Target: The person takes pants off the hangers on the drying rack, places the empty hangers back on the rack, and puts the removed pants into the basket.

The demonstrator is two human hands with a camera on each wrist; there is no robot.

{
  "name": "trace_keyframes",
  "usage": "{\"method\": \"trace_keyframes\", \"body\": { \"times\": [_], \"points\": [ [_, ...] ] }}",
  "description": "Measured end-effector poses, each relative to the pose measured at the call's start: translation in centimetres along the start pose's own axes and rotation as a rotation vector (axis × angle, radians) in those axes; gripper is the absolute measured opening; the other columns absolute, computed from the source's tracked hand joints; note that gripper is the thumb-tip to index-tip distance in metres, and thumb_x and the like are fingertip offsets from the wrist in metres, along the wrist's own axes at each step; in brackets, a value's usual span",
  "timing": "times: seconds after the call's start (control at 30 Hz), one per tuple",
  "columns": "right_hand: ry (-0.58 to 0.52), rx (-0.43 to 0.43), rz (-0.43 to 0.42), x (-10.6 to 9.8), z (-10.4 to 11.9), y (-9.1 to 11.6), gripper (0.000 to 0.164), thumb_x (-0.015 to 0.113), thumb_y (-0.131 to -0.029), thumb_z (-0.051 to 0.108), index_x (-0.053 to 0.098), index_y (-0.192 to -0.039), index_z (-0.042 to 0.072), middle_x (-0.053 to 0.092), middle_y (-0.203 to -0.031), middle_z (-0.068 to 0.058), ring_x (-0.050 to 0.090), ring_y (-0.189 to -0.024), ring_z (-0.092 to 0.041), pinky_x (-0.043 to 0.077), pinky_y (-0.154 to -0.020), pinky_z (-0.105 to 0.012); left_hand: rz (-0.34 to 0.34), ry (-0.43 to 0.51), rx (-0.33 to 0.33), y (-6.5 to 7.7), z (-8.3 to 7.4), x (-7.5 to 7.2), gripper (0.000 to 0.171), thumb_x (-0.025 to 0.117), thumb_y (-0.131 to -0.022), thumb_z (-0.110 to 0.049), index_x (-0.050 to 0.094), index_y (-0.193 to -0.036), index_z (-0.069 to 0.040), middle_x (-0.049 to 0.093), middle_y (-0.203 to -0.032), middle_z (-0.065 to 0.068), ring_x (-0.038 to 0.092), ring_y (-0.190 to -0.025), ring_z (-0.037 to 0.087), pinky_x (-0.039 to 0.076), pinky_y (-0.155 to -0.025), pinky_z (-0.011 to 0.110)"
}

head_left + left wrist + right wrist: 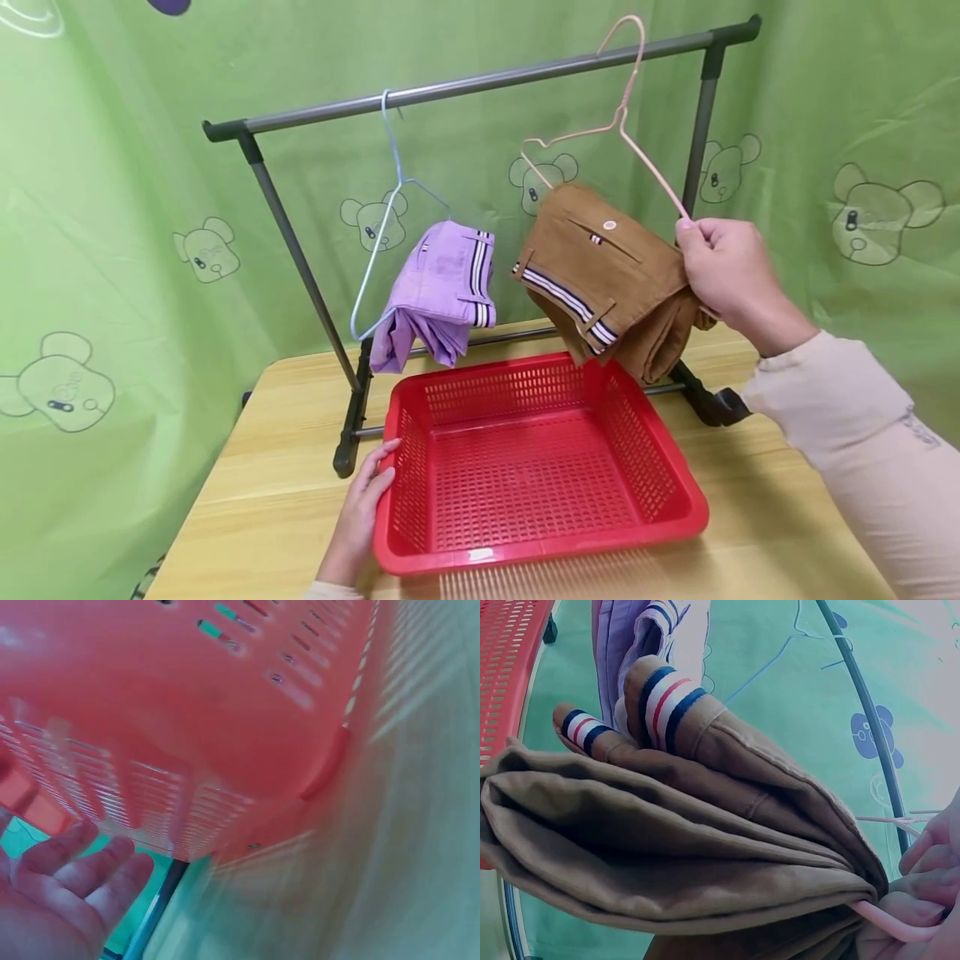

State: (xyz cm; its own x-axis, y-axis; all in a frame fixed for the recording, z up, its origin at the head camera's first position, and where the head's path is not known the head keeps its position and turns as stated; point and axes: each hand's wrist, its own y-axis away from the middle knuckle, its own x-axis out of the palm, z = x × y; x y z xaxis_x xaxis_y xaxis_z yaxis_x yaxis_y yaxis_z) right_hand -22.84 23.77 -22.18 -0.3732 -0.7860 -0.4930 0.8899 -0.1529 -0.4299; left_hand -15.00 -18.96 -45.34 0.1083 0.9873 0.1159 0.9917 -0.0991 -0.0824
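Note:
My right hand [733,271] pinches the lower right corner of a pink hanger [621,117], and folded brown trousers [600,258] drape over the hanger's bar. That hanger's hook rises above the rack's rail, its tip level with the bar; whether it rests on it I cannot tell. In the right wrist view, my fingers [922,892] are close against the gathered brown cloth [667,855]. My left hand [354,521] touches the left rim of a red plastic basket [525,554], and its fingers [112,889] look nearly straight beside the basket's wall in the left wrist view.
A grey metal clothes rack [300,258] stands on the wooden table [247,467] behind the basket. Purple trousers [442,275] hang on a light blue hanger [371,250] hooked on its rail. A green curtain [97,208] with bear prints covers the background.

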Motion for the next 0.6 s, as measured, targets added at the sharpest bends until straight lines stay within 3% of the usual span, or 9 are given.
{"method": "trace_keyframes", "body": {
  "times": [0.2,0.43,0.6],
  "points": [
    [-0.016,-0.010,0.000,-0.6,-0.3,0.1,0.048,0.042,-0.101,0.042,0.058,-0.078,0.003,0.038,-0.046,0.004,0.037,-0.035,-0.012,0.032,-0.031,-0.032,-0.010,-0.124,0.066,-0.6,-0.8,-0.2,0.048,0.049,-0.100,-0.006,0.034,-0.146,-0.003,0.043,-0.135,0.034,0.060,-0.107,0.037,0.055,-0.080,0.038],
    [0.068,-0.027,0.011,-1.3,-0.5,0.6,0.052,0.040,-0.101,0.045,0.061,-0.085,0.001,0.041,-0.049,0.000,0.039,-0.038,-0.015,0.034,-0.033,-0.033,-0.031,-0.356,0.129,-1.0,-2.9,-0.7,0.055,0.062,-0.090,0.003,0.039,-0.140,0.002,0.042,-0.141,0.030,0.043,-0.128,0.046,0.040,-0.101,0.048],
    [0.108,-0.046,0.003,-1.6,-0.6,0.9,0.052,0.039,-0.102,0.043,0.062,-0.084,0.001,0.042,-0.049,-0.002,0.039,-0.041,-0.016,0.032,-0.035,-0.033,-0.050,-0.449,0.162,-1.2,-5.3,-0.4,0.052,0.065,-0.092,-0.004,0.041,-0.138,0.001,0.046,-0.139,0.026,0.046,-0.127,0.042,0.040,-0.102,0.046]
  ]
}}
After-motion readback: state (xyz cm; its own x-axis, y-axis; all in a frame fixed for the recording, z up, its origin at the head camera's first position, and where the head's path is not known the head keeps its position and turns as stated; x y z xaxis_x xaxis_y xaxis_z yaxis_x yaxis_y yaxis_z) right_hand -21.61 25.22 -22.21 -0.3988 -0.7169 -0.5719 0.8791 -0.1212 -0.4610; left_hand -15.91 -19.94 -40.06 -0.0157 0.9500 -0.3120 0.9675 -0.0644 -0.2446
